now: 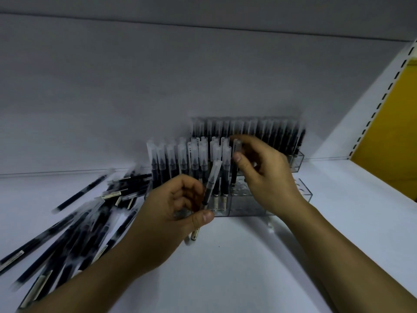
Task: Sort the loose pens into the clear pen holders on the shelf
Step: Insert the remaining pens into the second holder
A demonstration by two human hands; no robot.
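Note:
A clear pen holder stands on the white shelf, its left part filled with upright black pens with frosted caps; holes at its right stand open. Behind it a second holder carries a full row of pens. My left hand grips a pen, tilted, cap up, just in front of the holder. My right hand pinches the cap of another pen that stands upright over the near holder's right side. A heap of loose pens lies on the shelf at the left.
The white shelf surface stretches in front of the holders. A white back panel rises behind them. A slotted white upright and a yellow panel close the right side.

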